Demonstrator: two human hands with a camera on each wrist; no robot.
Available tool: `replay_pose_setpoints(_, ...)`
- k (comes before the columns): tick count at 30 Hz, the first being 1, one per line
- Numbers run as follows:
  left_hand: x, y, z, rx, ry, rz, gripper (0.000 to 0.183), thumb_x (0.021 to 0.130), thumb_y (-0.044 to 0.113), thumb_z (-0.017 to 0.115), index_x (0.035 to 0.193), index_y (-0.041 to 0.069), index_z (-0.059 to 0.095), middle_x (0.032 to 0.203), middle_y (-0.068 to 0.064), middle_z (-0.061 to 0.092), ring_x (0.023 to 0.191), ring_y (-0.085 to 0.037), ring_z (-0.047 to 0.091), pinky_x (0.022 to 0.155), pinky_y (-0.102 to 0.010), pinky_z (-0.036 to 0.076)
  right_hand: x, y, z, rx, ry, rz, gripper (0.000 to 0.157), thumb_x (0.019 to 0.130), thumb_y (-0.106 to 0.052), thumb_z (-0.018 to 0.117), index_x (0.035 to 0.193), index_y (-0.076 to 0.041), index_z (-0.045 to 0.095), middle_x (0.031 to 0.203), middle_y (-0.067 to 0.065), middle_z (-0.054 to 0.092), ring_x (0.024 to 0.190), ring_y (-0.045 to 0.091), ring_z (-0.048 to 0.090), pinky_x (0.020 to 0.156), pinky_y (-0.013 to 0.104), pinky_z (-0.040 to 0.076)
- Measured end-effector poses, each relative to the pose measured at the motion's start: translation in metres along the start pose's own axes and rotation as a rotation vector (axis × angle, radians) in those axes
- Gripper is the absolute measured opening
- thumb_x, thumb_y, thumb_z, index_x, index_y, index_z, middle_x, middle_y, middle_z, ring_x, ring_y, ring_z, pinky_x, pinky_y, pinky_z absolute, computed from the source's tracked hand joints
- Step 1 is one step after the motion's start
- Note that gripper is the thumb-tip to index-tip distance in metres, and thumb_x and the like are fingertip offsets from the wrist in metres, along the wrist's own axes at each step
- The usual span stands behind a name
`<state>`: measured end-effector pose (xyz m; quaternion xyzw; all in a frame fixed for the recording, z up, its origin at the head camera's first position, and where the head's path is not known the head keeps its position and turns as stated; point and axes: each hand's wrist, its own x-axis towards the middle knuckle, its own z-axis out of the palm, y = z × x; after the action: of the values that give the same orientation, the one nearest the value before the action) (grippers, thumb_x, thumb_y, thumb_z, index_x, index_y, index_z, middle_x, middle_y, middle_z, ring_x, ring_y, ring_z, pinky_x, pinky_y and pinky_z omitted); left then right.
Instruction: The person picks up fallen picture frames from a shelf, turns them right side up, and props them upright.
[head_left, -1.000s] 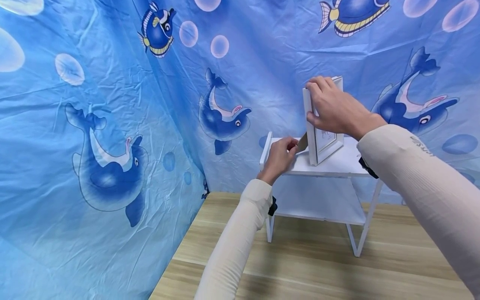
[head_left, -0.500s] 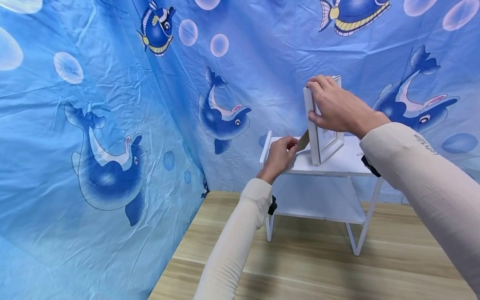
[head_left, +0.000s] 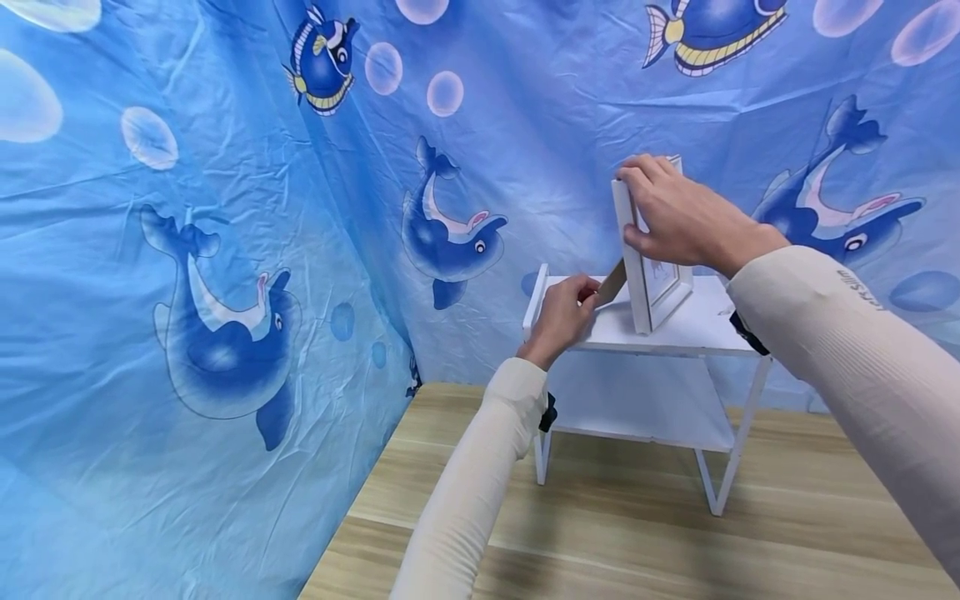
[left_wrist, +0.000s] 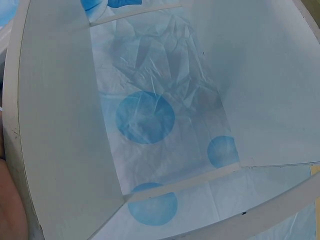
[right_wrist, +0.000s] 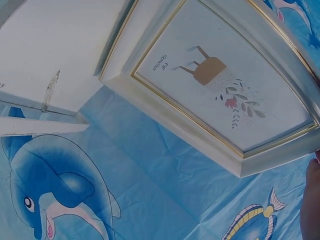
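A white picture frame (head_left: pixel 670 298) with thin gold trim stands upright, slightly tilted, on the top of a small white table (head_left: pixel 697 329). My right hand (head_left: pixel 686 212) grips its upper edge, fingers over the top and thumb on the front. Behind the frame, a brown support leg (head_left: pixel 613 283) slants out to the left; my left hand (head_left: pixel 564 312) pinches its lower end just over the tabletop. In the right wrist view, the frame's insert (right_wrist: pixel 210 75) carries a printed stool with flowers. Only a sliver of the left hand (left_wrist: pixel 11 205) enters the left wrist view.
A lower shelf (head_left: pixel 637 400) hangs beneath the tabletop, and a raised rail (head_left: pixel 536 300) borders its left end. Blue sheeting (head_left: pixel 225 250) printed with dolphins and fish covers the walls close behind and to the left. The floor (head_left: pixel 600 550) is wood-patterned.
The frame's lower edge has shifted slightly right, and more of the brown leg shows between it and my left hand. Both hands keep their hold.
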<state>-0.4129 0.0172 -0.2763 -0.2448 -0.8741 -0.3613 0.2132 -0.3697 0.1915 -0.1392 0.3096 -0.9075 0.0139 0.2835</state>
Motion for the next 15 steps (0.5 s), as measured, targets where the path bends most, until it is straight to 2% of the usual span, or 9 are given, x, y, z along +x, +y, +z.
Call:
replay_pose_setpoints(7,-0.0005,-0.001,0.0012,0.013,0.01,-0.002,0.02,0.098,0.013,0.062,0.116,0.01,0.07,0.104,-0.003,0.071,0.087,-0.009,0.062,0.077,-0.016,0.049,-0.0006,0.0008,0.0002,0.014,-0.005,-0.008,0.066,0.09,-0.012,0.062,0.145,0.012,0.033,0.146,0.031,0.036,0.135,0.047,0.033,0.112,0.061,0.029)
replay_pose_setpoints(15,-0.0014,-0.0004,0.0008,0.024,0.008,0.006,0.019,0.098,0.014,0.062,0.115,0.01,0.07,0.104,-0.003,0.071,0.088,-0.009,0.062,0.078,-0.016,0.05,0.0001,0.0013,0.0007,0.035,-0.022,0.005,0.064,0.09,-0.01,0.061,0.145,0.011,0.034,0.146,0.03,0.035,0.134,0.048,0.033,0.109,0.063,0.032)
